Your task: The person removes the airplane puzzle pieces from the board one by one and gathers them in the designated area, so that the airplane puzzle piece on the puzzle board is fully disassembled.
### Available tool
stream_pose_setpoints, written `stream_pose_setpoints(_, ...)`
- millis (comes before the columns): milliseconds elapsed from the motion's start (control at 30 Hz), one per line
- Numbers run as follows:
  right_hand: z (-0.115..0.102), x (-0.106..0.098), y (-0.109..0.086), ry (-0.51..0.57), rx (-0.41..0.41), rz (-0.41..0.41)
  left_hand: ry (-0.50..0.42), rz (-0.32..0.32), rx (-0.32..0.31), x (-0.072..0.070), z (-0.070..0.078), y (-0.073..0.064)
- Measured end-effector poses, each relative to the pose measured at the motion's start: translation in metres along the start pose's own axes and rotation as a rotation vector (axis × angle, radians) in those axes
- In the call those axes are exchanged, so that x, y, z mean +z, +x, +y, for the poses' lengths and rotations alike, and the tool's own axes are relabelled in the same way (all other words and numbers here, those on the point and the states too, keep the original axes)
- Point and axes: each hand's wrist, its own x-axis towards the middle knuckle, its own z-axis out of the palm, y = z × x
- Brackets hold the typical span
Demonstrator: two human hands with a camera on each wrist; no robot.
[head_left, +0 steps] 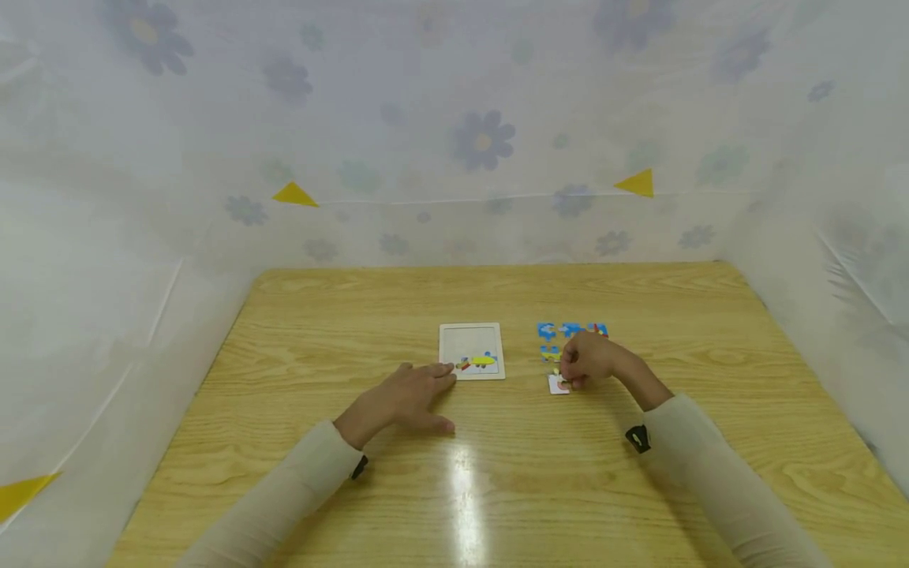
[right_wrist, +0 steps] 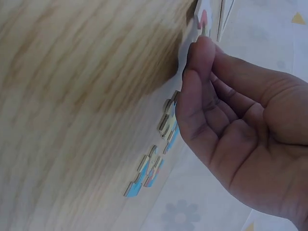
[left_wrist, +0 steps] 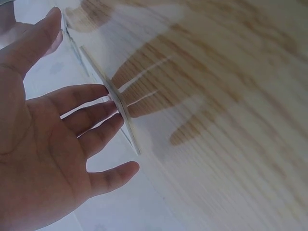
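My left hand (head_left: 408, 398) lies beside a square puzzle tray (head_left: 443, 347), fingers straight and fingertips touching its left edge. The left wrist view shows the palm of that hand (left_wrist: 53, 139) and the fingertips against the tray's thin rim (left_wrist: 126, 115). Pieces with a yellow shape (head_left: 484, 360) lie in the tray's lower part. To the right, my right hand (head_left: 589, 356) pinches a white puzzle piece with a pink patch (head_left: 559, 386). In the right wrist view thumb and index finger hold this piece (right_wrist: 204, 19) by its edge; the fingers hide part of it.
Blue puzzle pieces (head_left: 546, 330) lie in a row behind my right hand, with a yellow-and-blue piece (head_left: 548, 354) nearer. They sit flat on the wooden table (head_left: 341, 315). A pale flowered curtain (head_left: 398, 158) surrounds the table's back and sides.
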Motion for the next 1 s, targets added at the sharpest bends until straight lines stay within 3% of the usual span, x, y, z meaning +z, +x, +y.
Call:
stream_pose_setpoints(300, -0.002, 0.002, 0.000, -0.017, 0.008, 0.022, -0.005, 0.013, 0.009, 0.000, -0.001, 0.000)
stream_pose_setpoints(567, -0.010, -0.004, 0.001, -0.098, 0.003, 0.046, -0.012, 0.014, 0.005, 0.000, 0.000, -0.001)
stream_pose_setpoints(767, -0.019, -0.002, 0.012, -0.117, -0.031, 0.068, -0.020, 0.018, -0.006, 0.000, 0.000, -0.003)
stream_pose_setpoints(1000, -0.037, 0.008, 0.028, -0.091, 0.004, 0.091, -0.037, 0.026, -0.007, 0.000, 0.000, -0.004)
